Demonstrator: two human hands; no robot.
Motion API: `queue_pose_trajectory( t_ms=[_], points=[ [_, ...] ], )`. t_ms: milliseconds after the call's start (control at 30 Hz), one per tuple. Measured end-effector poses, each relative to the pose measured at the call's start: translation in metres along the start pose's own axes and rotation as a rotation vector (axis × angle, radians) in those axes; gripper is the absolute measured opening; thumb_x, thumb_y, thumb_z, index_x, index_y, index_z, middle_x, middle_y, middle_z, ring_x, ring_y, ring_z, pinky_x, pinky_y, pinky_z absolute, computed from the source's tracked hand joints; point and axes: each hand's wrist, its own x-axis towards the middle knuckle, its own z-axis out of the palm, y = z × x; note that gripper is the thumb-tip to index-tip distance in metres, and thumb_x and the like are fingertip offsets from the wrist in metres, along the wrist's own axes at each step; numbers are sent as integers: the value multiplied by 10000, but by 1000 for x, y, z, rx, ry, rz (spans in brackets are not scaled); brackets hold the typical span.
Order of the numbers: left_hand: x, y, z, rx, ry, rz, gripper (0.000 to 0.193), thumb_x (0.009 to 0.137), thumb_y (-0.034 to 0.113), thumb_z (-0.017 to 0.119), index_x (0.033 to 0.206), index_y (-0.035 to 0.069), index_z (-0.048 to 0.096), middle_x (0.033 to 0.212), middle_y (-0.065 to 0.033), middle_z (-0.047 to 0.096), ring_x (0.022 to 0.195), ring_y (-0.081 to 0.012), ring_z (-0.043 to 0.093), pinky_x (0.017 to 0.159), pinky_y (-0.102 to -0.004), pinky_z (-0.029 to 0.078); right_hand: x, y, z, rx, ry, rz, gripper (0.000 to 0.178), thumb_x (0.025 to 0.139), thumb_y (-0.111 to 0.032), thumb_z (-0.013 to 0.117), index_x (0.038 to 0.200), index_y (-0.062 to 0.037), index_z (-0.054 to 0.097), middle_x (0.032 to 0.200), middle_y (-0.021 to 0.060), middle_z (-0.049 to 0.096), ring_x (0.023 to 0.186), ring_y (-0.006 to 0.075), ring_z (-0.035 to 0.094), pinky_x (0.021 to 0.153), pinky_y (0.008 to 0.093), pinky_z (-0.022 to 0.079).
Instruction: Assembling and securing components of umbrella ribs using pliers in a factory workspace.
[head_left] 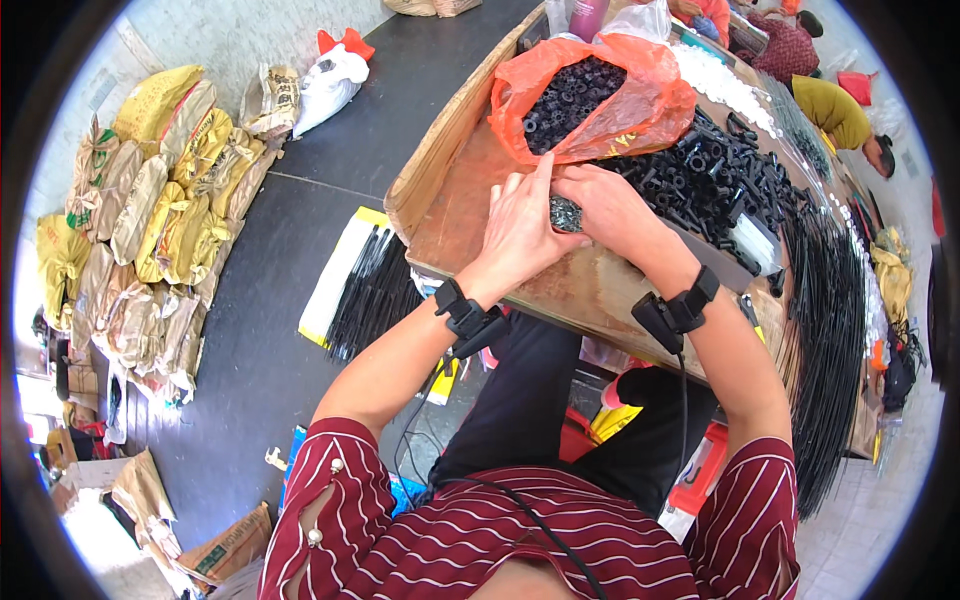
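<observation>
Between my two hands at the table's near edge is a small round bundle [565,213], dark and greenish, its end speckled with glints; I cannot make out what its pieces are. My left hand [522,222] is closed round its left side, thumb below it and forefinger pointing up. My right hand [608,208] curls over it from the right, most of its fingers hidden. Just beyond my hands, an orange-red plastic bag [655,95] lies open, filled with small black ring-shaped parts [572,105]. Right of it spreads a heap of loose black parts [705,165].
Long thin black rods [820,330] hang over the table's right side. A wooden rim [440,130] bounds the table [450,215] on the left. Black rods on a yellow-edged sheet [370,295] lie lower left. Stacked sacks [150,220] line the wall. Another person [835,110] bends at upper right.
</observation>
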Motion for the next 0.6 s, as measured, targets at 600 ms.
queue_pose_trajectory(
  t_ms=[600],
  points=[
    [-2, -3, 3, 40, 7, 11, 1048, 569, 316, 860, 1397, -3, 301, 1145, -153, 576, 1040, -305, 506, 865, -418, 376, -5, -4, -13, -1, -179, 5, 294, 644, -45, 615, 936, -21, 647, 910, 120, 620, 926, 293, 585, 836, 377, 480]
  ],
)
